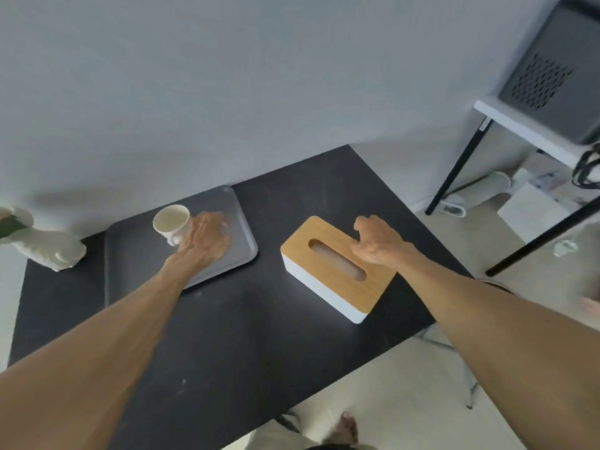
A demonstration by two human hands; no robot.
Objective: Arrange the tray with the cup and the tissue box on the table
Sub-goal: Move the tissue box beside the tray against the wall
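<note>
A grey tray (136, 264) lies at the back left of the black table (246, 336). A white cup (171, 220) stands upright on the tray. My left hand (207, 237) rests palm down on the tray just right of the cup, fingers stretched out, its thumb side close to the cup's handle. Whether it touches the handle I cannot tell. The tissue box (334, 271), white with a wooden lid and an oval slot, sits on the table to the right of the tray. My right hand (376, 240) hangs over the box's far right edge with fingers loosely curled and thumb apart, holding nothing.
A white vase-like ornament (48, 248) with a green leaf lies at the table's left edge. A wall runs behind the table. To the right stands a white shelf on black legs (461, 177) carrying a grey box, with clutter on the floor beneath.
</note>
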